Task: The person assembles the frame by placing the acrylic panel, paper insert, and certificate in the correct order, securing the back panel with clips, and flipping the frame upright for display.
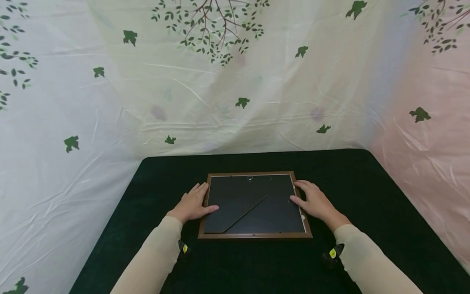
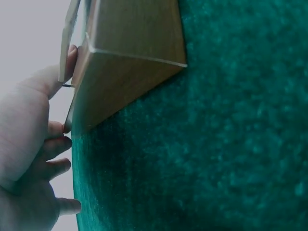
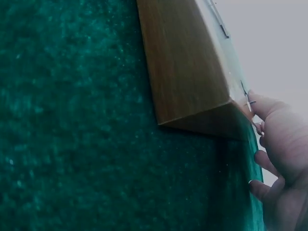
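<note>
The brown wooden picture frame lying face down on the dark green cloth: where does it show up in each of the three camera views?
Head view: the brown wooden picture frame lies mid-table, black backing up, between both hands.
Left wrist view: its wooden corner fills the upper left.
Right wrist view: its wooden corner sits top centre.
Shared landmark: the dark green table cloth under it in every view.

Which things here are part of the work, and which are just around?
In use:
- picture frame, lying face down with its dark back up
- left hand, resting on the frame's left edge
- right hand, resting on the frame's right edge

Just around:
- green table cover under the frame
- leaf-print cloth hung behind
</note>
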The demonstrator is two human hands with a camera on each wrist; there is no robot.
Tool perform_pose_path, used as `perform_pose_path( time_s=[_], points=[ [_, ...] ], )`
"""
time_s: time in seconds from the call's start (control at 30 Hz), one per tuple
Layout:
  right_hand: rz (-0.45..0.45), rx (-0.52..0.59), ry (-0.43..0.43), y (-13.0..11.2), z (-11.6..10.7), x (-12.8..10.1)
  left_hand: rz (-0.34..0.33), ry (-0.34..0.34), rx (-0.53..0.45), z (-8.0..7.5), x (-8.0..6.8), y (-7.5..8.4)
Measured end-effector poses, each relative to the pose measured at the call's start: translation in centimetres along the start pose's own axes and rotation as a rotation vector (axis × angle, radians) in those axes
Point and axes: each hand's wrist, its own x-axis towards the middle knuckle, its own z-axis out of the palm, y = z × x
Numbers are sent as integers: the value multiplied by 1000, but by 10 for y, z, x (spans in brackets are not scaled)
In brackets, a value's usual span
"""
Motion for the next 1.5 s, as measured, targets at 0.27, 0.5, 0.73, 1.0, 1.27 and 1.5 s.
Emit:
perform_pose_path(
  time_s=[0.27, 0.5, 0.73, 1.0, 1.27, 1.5],
  points=[
    [0, 7, -16, 2, -1, 1, -16, -13, -6, 3, 2, 0],
    [-21, -53, -54, 1, -4, 3, -10, -16, -5, 2, 3, 0],
    [-70, -163, -71, -4, -7, 4, -2, -4, 7, 0, 2, 0],
    [-86, -273, -99, -8, -8, 2, -1, -8, 5, 0, 2, 0],
    [-45, -159, -99, -4, -2, -1, -9, -15, 22, 1, 5, -1],
    [-15, -15, -110, -3, -1, -13, 37, 26, 145, -12, 20, 7]
  ],
)
